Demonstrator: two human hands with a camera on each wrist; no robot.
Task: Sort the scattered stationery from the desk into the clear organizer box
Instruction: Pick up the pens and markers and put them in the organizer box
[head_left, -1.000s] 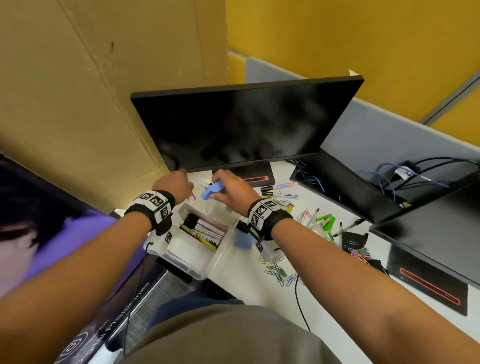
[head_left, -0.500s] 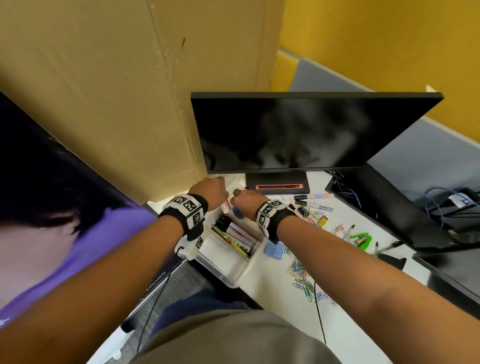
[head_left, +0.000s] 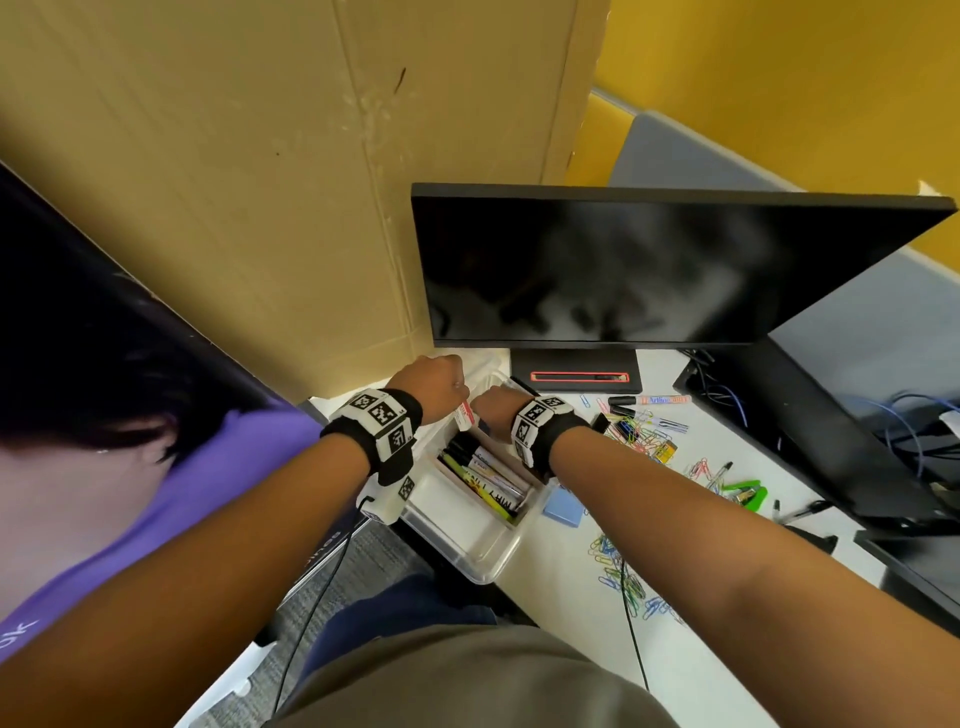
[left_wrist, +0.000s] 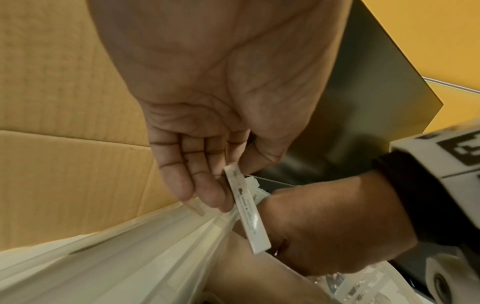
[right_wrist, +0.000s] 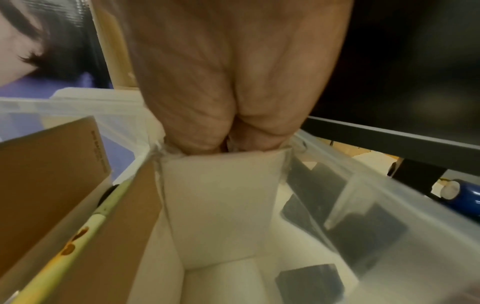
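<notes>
The clear organizer box (head_left: 467, 551) sits at the desk's near-left edge, with markers (head_left: 483, 478) lying in its middle compartment. My left hand (head_left: 462, 402) hovers over the box's far-left corner and pinches a thin white card-like piece (left_wrist: 246, 207) between thumb and fingers; its red-marked end shows in the head view. My right hand (head_left: 493, 410) reaches down into the far compartment. Its fingertips are tucked behind a white divider (right_wrist: 223, 195), so what they hold is hidden. The two hands nearly touch.
A black monitor (head_left: 649, 270) stands just behind the box, with a cardboard sheet (head_left: 260, 182) to the left. Right of the box lie a blue sticky pad (head_left: 563, 506), coloured paper clips (head_left: 623, 577), an orange marker (head_left: 660, 400) and a green stapler (head_left: 748, 491).
My right hand carried a blue item down into the box's far compartment, and the item is out of sight now. The left hand stayed at the far-left corner. The head view swung left.
</notes>
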